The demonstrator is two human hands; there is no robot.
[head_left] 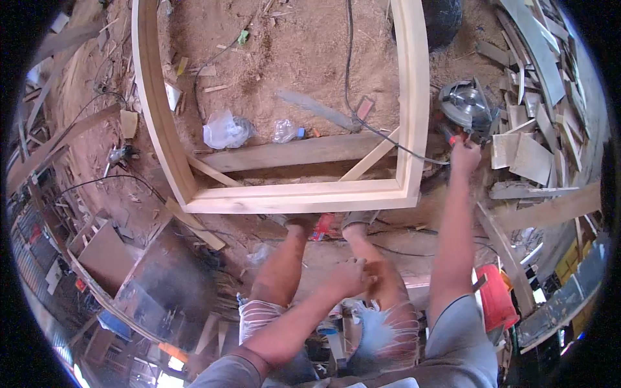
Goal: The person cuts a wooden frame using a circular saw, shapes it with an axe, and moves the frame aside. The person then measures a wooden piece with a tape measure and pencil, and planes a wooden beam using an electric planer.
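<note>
My right hand [464, 155] is stretched out to the right, closed round the handle of a circular saw [467, 107] with a round metal guard and reddish parts. The saw is beside the right side of a pale wooden frame [297, 197], apart from it. My left hand [354, 278] is held in front of my knee, its fingers curled; whatever may be inside them is hidden. The frame lies in front of my feet, with short diagonal braces [372, 155] across its near corners. Its far end is outside the view.
Sawdust covers the ground. Inside the frame lie a grey board [291, 152], plastic bags [228, 130] and a black cable [349, 71]. Offcuts [533, 155] are piled at the right, near a red container [497, 297]. Another power tool [119, 155] lies at the left.
</note>
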